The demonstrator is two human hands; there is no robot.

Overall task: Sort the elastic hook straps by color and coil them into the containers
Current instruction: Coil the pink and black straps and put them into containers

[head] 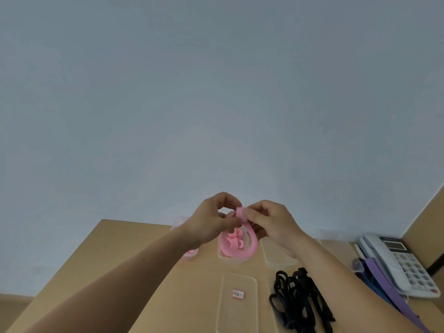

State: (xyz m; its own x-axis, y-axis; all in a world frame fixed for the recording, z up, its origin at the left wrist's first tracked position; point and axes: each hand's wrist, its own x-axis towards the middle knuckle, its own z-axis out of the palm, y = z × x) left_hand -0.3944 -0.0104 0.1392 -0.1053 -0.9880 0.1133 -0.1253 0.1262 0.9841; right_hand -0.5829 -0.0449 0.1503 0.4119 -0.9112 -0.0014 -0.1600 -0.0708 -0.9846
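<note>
Pinching the pink strap (pixel 253 245) at its top end, your left hand (pixel 211 221) and right hand (pixel 272 223) both curl their fingers on it; in the head view its loop hangs straight down over the container (pixel 223 255) of pink coils, equally near both hands.

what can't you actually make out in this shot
Head view only:
- Pink strap: its ends and hooks are hidden by the fingers of the left hand and right hand.
- Container on the left: mostly behind the left forearm.
- Red-edged label: writing too small.
- Black straps: tangled, cut by the bottom edge; count unclear.
</note>
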